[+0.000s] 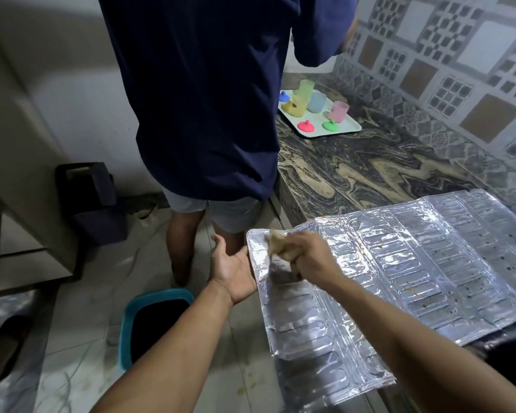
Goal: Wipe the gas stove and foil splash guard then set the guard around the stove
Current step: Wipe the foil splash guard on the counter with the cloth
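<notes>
- Fingers of the right hand curl around a cloth, pressing it onto the foil splash guard.
- Left hand fingers, spread wide, support the guard's left end; its long axis runs away rightward.

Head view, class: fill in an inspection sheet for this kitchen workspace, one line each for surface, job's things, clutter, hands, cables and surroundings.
Surface: marbled stone counter, bare in the middle.
Job's things: foil splash guard lies flat, its near end overhanging the counter edge; cloth on its left end; stove not clearly visible.
Clutter: white tray with coloured cups and lids at the far end.
Hands: right hand grips the cloth against the foil; left hand open, palm up, at the guard's left edge.
Cables: nothing seen.
Surroundings: teal bin on the floor; another person standing at the counter; tiled wall.
</notes>
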Tool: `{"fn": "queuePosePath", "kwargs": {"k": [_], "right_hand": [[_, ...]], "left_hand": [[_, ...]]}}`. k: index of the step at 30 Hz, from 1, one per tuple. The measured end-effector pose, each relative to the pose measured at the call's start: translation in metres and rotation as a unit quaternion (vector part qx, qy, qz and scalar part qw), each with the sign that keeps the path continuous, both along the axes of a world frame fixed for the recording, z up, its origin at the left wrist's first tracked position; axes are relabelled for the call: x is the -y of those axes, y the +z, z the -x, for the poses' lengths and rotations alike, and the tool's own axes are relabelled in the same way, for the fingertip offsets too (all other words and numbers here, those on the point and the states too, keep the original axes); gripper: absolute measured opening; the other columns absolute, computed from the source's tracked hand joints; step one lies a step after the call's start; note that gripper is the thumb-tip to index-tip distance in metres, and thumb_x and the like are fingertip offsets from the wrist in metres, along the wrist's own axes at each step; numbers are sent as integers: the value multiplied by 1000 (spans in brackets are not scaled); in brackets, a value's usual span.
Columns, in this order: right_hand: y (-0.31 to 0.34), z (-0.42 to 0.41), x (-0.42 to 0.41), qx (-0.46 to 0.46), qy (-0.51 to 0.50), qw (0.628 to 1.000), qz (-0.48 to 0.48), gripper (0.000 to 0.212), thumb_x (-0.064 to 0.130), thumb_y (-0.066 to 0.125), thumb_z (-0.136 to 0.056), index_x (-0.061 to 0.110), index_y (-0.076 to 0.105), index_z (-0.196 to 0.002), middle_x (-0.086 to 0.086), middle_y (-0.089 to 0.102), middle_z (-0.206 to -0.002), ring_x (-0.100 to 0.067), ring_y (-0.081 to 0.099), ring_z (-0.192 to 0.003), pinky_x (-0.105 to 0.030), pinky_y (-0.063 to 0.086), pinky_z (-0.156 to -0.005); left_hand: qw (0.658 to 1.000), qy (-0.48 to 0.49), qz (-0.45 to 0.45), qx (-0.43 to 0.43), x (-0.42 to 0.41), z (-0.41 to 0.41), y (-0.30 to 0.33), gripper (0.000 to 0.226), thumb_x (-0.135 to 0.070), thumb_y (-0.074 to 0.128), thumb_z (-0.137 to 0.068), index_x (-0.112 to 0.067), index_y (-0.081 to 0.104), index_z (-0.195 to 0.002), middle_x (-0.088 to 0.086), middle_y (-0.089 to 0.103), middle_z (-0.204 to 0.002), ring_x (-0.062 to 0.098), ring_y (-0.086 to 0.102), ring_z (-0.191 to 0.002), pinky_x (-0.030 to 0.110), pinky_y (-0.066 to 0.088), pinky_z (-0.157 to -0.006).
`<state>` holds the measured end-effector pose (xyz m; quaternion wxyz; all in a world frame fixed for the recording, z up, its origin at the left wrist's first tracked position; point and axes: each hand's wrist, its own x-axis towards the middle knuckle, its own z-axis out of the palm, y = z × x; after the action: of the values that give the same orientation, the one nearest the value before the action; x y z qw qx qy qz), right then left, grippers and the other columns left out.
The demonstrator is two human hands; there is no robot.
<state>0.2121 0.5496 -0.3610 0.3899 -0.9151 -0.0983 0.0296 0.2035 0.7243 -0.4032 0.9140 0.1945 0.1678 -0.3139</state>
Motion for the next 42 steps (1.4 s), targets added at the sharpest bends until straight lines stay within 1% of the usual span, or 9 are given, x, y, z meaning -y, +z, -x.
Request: {"fn": "queuePosePath", "kwargs": {"k": [3,6,13,20,24,29,36,39,42], "right_hand": [[-2,-18,1,-10,-45,996,71,49,-7,46,-75,12,72,-112,-6,72,-105,-17,65,-85,-11,47,-69],[-5,5,-8,-12,18,987,157,69,0,38,-64,15,64,-125,-3,62,-130,-28,53,-111,-26,40,-86],[-13,93,3,37,116,968,221,59,10,47,-80,33,55,-135,10,38,-149,-20,37,-120,-29,35,-86],[-17,123,33,10,164,964,207,34,26,54,-85,29,70,-115,6,60,-125,-19,47,-106,-35,46,-82],[-1,72,55,60,-18,985,163,39,7,49,-79,20,74,-106,2,65,-106,-18,53,-94,-38,47,-83],[-14,80,43,16,25,977,210,29,37,47,-86,28,72,-99,-2,69,-108,-20,59,-93,-44,50,-90],[-33,143,14,-59,158,932,321,38,15,53,-88,24,61,-124,-3,47,-129,-27,38,-118,-38,42,-88],[-26,139,21,-101,196,930,296,46,6,60,-77,25,66,-118,-2,55,-120,-26,47,-112,-33,45,-82],[-7,120,37,-91,128,955,252,44,3,69,-72,24,72,-111,-2,61,-116,-21,54,-105,-24,41,-78]], "left_hand": [[1000,6,-9,8,4,-3,6,108,-89,16,-74,-9,49,-139,24,53,-137,42,48,-126,55,39,-99],[1000,10,-24,13,9,-5,8,102,-86,17,-77,-7,58,-127,24,57,-131,41,53,-120,53,41,-95],[1000,15,-14,-6,13,-7,1,98,-84,25,-78,-7,52,-134,26,54,-134,45,46,-126,57,40,-96],[990,-37,-133,21,21,-9,18,49,-33,42,-99,2,52,-131,23,70,-105,36,70,-91,52,47,-89],[979,-39,-202,6,23,-9,20,40,-11,34,-102,4,41,-139,25,52,-136,38,51,-123,50,41,-92],[975,-38,-217,1,26,-14,16,41,-17,29,-105,0,40,-140,24,47,-141,40,42,-132,54,37,-94],[973,-28,-225,-28,29,-20,3,34,-20,33,-104,-4,51,-127,23,65,-101,42,52,-121,60,40,-89],[973,-25,-228,-32,32,-18,3,35,-21,34,-104,-6,51,-130,23,63,-111,41,61,-101,62,49,-77],[970,-22,-239,-35,32,-21,9,35,-21,33,-104,-4,53,-127,24,61,-118,40,61,-95,59,43,-93]]}}
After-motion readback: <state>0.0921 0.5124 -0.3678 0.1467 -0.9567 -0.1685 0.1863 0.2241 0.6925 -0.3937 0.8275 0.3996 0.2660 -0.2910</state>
